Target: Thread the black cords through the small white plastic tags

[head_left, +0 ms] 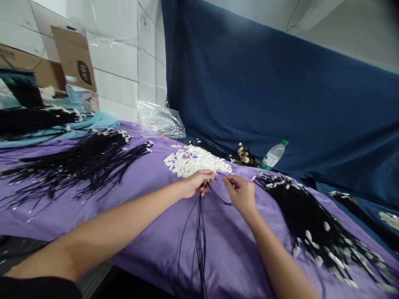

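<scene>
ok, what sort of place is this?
Likely a small assembly workshop: bundles of thin black cords with white ends and a loose heap of small white plastic-looking pieces lie on a purple cloth work surface.

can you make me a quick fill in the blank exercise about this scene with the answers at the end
1. A bunch of thin cords, ____ in colour, hangs from the left hand.
2. The small pieces heaped just beyond that hand are ____.
3. The tablecloth beneath the heap is ____.
4. The cap on the bottle beside the flowers is ____.

Missing words: black; white; purple; green.
</scene>
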`<state>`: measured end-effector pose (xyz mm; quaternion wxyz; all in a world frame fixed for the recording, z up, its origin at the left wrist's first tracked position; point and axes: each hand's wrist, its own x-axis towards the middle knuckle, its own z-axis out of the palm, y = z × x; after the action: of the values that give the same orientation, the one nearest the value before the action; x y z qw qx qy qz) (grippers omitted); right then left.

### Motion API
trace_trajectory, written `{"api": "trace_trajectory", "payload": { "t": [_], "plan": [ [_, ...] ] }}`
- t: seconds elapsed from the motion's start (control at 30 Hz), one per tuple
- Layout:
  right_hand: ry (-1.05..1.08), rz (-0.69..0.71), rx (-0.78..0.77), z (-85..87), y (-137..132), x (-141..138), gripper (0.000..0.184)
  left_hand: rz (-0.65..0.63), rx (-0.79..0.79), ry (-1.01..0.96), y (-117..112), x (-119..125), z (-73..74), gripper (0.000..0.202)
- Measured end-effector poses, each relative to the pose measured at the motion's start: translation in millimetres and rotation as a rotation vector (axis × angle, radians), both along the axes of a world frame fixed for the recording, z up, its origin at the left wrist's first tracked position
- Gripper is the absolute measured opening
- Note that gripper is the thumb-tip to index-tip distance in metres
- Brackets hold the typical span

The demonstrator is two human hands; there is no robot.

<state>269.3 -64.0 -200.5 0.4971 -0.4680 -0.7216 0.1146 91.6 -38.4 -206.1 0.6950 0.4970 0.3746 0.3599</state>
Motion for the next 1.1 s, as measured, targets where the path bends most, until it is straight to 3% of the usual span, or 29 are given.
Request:
{"api": "trace_trajectory", "payload": {
  "t": [0.2,0.6,1.1],
  "plan": [
    [-0.098,-0.029,0.035,-4.4,1.5,-2.3,0.021,-0.045,0.048,-0.03,-1.3,1.1,-0.5,0.018],
    [-0.09,-0.053,-0.005,-3.4,0.2,-4.5,0.022,-0.072,0.192,-0.017,-3.4,3.8,-2.4,0.019],
    [0.071,0.026,-0.263,-2.6,6.5,-0.3,0.033,-0.048,0.374,0.089,-5.7,5.0,-2.4,0.024]
  ]
}}
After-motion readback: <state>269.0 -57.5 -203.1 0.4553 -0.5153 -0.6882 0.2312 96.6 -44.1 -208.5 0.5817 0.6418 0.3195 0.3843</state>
